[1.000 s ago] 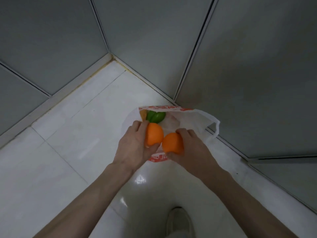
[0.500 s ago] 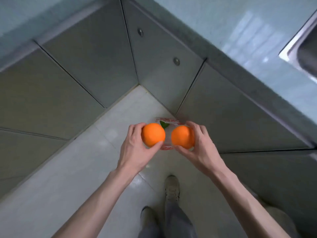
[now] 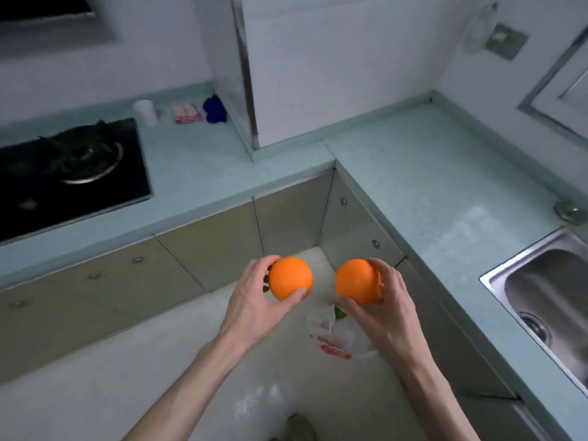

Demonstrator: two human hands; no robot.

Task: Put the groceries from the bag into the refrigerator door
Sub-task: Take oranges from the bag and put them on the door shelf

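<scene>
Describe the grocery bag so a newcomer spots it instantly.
Start at the L-shaped countertop and drop to the white floor in its inner corner. The bag lies there beneath the right hand: crumpled white plastic with red print, something green showing inside.

Single head-worn view, forward and steeply down, close above hands.
</scene>
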